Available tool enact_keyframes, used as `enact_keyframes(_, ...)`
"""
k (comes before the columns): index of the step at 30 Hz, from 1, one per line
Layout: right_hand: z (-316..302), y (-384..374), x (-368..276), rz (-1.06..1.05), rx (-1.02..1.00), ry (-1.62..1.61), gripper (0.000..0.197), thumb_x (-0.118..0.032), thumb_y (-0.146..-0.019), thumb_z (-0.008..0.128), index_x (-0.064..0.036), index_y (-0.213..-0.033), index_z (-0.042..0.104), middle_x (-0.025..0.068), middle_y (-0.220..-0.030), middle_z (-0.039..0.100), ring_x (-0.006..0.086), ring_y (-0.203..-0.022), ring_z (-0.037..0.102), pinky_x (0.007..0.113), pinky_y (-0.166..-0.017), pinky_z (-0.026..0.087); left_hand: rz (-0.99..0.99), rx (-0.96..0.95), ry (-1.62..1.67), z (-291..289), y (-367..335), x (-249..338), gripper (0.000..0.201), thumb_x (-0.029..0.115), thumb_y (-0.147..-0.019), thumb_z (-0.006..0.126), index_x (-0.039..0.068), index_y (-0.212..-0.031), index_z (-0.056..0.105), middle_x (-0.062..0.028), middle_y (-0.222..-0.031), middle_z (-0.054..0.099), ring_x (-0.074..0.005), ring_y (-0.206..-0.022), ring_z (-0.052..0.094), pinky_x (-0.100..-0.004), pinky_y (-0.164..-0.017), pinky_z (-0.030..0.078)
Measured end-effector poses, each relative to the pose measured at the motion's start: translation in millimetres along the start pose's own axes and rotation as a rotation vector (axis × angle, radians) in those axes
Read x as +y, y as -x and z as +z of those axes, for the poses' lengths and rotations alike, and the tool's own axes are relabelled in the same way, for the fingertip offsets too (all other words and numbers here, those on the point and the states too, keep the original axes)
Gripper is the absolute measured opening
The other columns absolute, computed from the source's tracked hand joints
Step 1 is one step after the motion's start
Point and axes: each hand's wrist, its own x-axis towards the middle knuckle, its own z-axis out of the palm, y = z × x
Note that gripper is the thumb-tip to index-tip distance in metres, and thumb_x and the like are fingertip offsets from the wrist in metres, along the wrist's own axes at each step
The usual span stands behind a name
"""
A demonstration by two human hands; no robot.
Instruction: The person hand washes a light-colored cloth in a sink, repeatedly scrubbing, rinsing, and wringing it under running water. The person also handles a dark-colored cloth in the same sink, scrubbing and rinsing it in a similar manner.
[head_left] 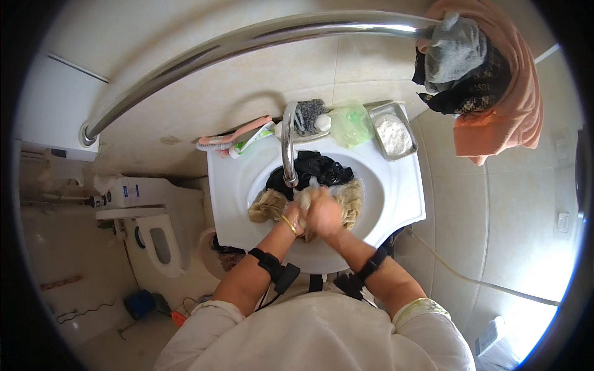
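Observation:
Over the basin of a white sink [399, 201], my two hands are pressed close together on a wet beige cloth [351, 203]. My left hand [297, 217] wears a gold bracelet at the wrist and grips a bunched part of the cloth. Against it, my right hand [324, 214] is closed in a fist on the same cloth, slightly blurred. More of the beige cloth spreads to both sides of the hands. Behind it in the basin lies a crumpled black cloth [320, 168]. The chrome faucet [288, 145] curves down just beyond my hands.
On the sink's back ledge are a pink-handled brush [238, 133], a green-white tube [252, 141], a green plastic bag [351, 125] and a metal tray [413, 148] of white powder. A chrome bar [247, 46] arches above, hung with clothes [526, 99]. A toilet [162, 244] stands left.

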Motion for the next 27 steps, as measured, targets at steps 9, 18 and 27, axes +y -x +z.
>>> enact_keyframes(9, -19.7, 14.5, -14.4, 0.18, 0.09, -0.311, 0.036, -0.03, -0.078, 0.061, -0.0066, -0.106, 0.055, 0.0252, -0.099, 0.055, 0.0422, -0.091, 0.057, 0.048, -0.078, 0.048, -0.066, -0.093, 0.23, 22.6, 21.2, 26.9, 0.04, 0.044, -0.092, 0.047, 0.007, -0.104, 0.057, -0.0089, -0.102, 0.062, -0.0229, -0.09, 0.062, -0.0381, -0.083, 0.051)
enact_keyframes(18, -27.6, -20.5, 33.9, 0.444, 0.051, -0.381, 0.05, -0.039, -0.077, 0.062, -0.0002, -0.107, 0.053, 0.0236, -0.098, 0.061, 0.0415, -0.09, 0.059, 0.045, -0.08, 0.047, -0.13, 0.178, -0.158, 55.4, 21.4, 13.7, 0.041, 0.04, -0.091, 0.05, 0.006, -0.113, 0.056, -0.0087, -0.108, 0.062, -0.0236, -0.096, 0.061, -0.0377, -0.081, 0.051)
enact_keyframes(27, -5.0, -30.7, 51.7, 0.417, -0.1, 0.091, 0.046, -0.038, -0.076, 0.064, 0.0004, -0.101, 0.062, 0.0192, -0.099, 0.065, 0.0359, -0.099, 0.06, 0.04, -0.084, 0.049, -0.136, 0.015, -0.041, 4.8, -5.0, 10.1, 0.038, 0.029, -0.094, 0.048, 0.004, -0.122, 0.048, -0.0132, -0.117, 0.056, -0.028, -0.105, 0.057, -0.0434, -0.087, 0.05)
